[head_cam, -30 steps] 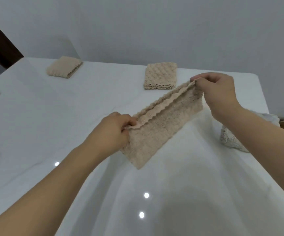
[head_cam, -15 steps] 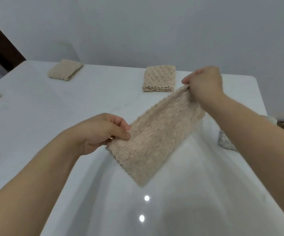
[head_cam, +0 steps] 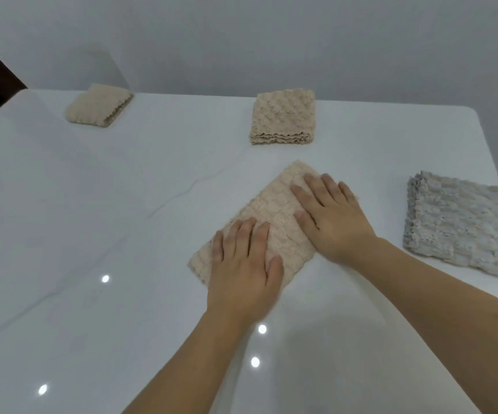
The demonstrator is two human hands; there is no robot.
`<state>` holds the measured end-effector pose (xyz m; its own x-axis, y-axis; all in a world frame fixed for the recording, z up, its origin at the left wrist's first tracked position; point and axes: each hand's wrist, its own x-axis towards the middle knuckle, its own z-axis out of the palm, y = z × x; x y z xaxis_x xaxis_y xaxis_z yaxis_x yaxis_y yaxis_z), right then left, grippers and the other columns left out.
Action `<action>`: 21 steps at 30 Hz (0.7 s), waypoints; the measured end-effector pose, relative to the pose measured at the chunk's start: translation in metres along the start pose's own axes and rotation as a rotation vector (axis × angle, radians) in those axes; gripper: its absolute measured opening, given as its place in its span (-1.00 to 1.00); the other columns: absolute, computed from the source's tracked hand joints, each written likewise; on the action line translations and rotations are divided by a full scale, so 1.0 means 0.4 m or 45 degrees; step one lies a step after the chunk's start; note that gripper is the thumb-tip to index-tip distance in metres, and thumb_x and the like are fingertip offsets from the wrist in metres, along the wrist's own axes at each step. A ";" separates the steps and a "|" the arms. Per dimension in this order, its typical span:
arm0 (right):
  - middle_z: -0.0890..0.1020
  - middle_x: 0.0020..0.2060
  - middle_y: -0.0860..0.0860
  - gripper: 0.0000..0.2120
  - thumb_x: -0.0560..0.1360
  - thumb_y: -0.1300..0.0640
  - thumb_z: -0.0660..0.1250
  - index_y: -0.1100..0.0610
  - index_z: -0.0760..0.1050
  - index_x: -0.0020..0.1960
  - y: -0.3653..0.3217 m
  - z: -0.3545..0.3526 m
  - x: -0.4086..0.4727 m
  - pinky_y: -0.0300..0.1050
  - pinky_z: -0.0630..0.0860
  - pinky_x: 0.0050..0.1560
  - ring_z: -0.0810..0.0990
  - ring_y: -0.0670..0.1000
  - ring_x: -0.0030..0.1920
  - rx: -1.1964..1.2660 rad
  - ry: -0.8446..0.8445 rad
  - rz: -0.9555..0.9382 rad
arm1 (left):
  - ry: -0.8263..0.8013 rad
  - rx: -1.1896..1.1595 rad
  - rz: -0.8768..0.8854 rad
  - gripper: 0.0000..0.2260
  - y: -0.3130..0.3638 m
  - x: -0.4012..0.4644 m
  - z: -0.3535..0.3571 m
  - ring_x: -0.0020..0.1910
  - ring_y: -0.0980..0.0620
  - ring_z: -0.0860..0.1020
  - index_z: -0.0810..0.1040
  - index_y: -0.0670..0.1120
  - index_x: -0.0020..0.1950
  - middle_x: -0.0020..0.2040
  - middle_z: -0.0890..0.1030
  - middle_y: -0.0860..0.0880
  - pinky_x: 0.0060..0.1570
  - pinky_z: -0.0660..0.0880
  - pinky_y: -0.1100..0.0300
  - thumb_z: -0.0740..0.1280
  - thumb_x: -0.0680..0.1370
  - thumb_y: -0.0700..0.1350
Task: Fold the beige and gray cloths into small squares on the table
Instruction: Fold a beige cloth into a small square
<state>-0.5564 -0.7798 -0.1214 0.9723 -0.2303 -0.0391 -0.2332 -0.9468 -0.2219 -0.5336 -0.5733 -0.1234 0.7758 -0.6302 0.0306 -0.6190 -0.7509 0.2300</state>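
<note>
On the white table (head_cam: 92, 219), seen from my head camera, the only view I have, the beige strip (head_cam: 274, 216) is my landmark: it lies flat and slantwise in the middle, folded down to a long band, not yet a square. Beyond the strip, toward the wall, sits a beige square (head_cam: 283, 121) that looks finished, its layered edges facing me. Farther off to the left of the strip, near the table's far corner, lies a second square (head_cam: 98, 105), also done by the look of it. At the left edge, level with the strip's far end, a sliver of something beige peeks in; I cannot tell what state it is in. To the right of the strip, near the table's right edge, rests the gray cloth (head_cam: 463, 225), folded thick but larger than the beige squares, so I judge it may need another fold. My left hand (head_cam: 243, 270) lies open, fingers straight and close together, palm pressing the strip's near end. My right hand (head_cam: 330, 216) is likewise open, fingers spread a little, pressing the far half. Neither hand grips anything; both only flatten the cloth. What remains, as I judge it, is folding this strip end over end into a square, then seeing to the gray one.
</note>
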 end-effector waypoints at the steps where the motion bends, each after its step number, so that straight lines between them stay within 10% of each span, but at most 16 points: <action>1: -0.08 0.57 -0.05 -0.43 0.58 -0.21 -0.23 -0.13 -0.10 0.57 0.002 0.001 0.004 0.05 -0.26 0.52 -0.18 0.06 0.56 0.002 -0.003 0.027 | 0.001 0.012 0.017 -0.43 -0.004 -0.003 -0.001 0.57 -0.06 0.11 0.20 -0.03 0.56 0.56 0.22 -0.06 0.53 -0.10 -0.16 -0.01 0.59 0.17; 21: 0.00 0.57 -0.07 -0.47 0.60 -0.17 -0.23 -0.14 -0.05 0.56 -0.006 0.009 0.013 0.09 -0.14 0.53 -0.08 0.07 0.56 -0.019 0.054 0.090 | -0.001 0.085 -0.186 -0.35 0.005 -0.022 0.012 0.60 -0.11 -0.08 0.06 -0.03 0.61 0.62 0.05 -0.10 0.51 -0.12 -0.22 -0.05 0.61 0.29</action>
<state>-0.5507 -0.7780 -0.1246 0.9520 -0.3057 -0.0127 -0.3017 -0.9309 -0.2058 -0.5423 -0.5704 -0.1279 0.8583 -0.5131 0.0008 -0.5060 -0.8462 0.1671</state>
